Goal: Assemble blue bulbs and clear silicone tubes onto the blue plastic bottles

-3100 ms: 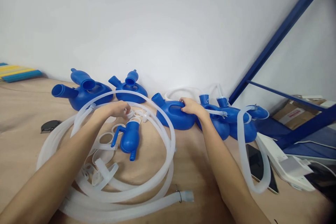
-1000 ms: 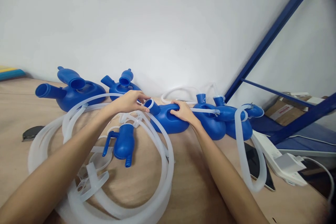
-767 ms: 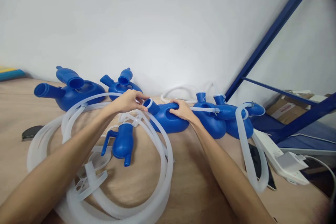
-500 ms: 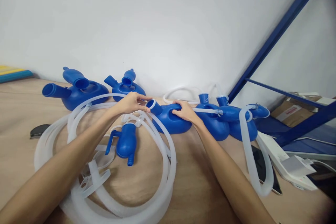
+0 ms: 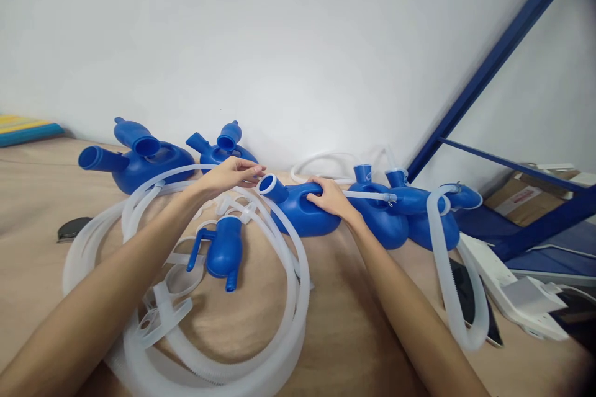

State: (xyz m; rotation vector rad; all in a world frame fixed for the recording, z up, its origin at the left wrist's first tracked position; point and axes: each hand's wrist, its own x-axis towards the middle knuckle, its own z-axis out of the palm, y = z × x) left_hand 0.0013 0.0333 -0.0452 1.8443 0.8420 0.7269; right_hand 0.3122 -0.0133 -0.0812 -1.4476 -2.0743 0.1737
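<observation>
While right grip [image 5: 322, 195] clasps the long, rounded blue plastic bottle [image 5: 305, 217] crosswise, its neck [image 5: 280, 191] slants up toward half-open, empty left grip [image 5: 236, 173].

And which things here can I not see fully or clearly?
Head view:
Right grip: far fingertips hidden behind the held blue bottle.
Coiled hose: partly behind the left forearm, cut off by the bottom edge.
Dark slab: partly covered by the hose loop.
Carton label: print too small to read.
Yellow-and-blue object: cut off by the left edge.
</observation>
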